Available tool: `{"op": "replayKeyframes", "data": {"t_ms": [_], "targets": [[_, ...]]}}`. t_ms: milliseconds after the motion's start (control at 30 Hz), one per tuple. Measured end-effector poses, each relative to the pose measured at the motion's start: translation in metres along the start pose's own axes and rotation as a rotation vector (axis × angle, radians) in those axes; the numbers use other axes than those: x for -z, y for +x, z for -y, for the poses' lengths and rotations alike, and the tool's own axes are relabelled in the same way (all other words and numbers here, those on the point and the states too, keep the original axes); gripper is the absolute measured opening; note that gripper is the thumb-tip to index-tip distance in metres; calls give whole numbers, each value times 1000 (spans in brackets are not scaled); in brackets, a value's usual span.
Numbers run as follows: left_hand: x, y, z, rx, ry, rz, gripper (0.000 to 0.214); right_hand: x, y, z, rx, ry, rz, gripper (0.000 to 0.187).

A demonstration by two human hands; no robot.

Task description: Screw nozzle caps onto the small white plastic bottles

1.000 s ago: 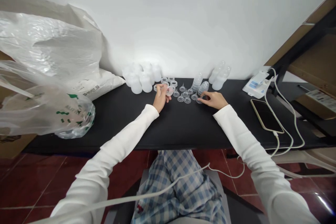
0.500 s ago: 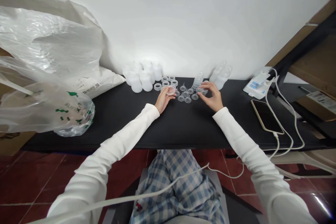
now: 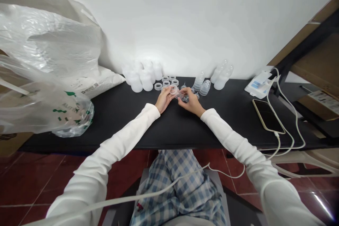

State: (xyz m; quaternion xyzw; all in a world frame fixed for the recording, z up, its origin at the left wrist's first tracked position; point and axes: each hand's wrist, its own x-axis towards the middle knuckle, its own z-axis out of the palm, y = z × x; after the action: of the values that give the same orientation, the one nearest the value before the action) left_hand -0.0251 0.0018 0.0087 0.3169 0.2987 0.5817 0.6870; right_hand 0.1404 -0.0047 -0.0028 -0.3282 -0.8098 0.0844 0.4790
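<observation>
My left hand (image 3: 163, 99) pinches a white screw ring (image 3: 174, 89) just above the black table (image 3: 174, 127). My right hand (image 3: 191, 101) has come in beside it and holds a small clear teat (image 3: 181, 95) against the ring. Both hands meet in the middle of the table, fingers closed. Behind them lie loose white rings (image 3: 162, 84), clear teats (image 3: 191, 91) partly hidden by my fingers, stacked clear caps (image 3: 201, 84) and a group of white bottles (image 3: 141, 75).
Large plastic bags (image 3: 46, 77) fill the left end of the table. More clear bottles (image 3: 222, 74) stand at the back right. A phone (image 3: 267, 114) on a white cable and a white charger box (image 3: 259, 83) lie to the right. My checked trousers show below the table edge.
My right hand left the stacked caps and moved left to meet my left hand, bringing a clear teat to the ring. My left hand stayed nearly in place.
</observation>
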Motion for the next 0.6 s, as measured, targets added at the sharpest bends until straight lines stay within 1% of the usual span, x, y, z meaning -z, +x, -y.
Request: {"op": "replayKeyframes", "data": {"t_ms": [100, 167, 300, 433, 500, 600], "targets": [[1, 0, 1, -26, 27, 6, 15, 0, 6, 3, 48, -53, -19, 17], [2, -1, 1, -54, 63, 29, 18, 1, 7, 4, 36, -52, -31, 15], [0, -3, 2, -63, 126, 76, 22, 0, 7, 4, -79, -7, -64, 23], [-2, -5, 3, -24, 159, 112, 21, -1, 6, 0, -161, 25, -46, 30], [-2, -6, 2, -12, 191, 139, 23, 0, 6, -2, -170, 22, -21, 33], [-1, -7, 2, -16, 240, 166, 26, 0, 5, -5, -130, 4, 16, 34]]}}
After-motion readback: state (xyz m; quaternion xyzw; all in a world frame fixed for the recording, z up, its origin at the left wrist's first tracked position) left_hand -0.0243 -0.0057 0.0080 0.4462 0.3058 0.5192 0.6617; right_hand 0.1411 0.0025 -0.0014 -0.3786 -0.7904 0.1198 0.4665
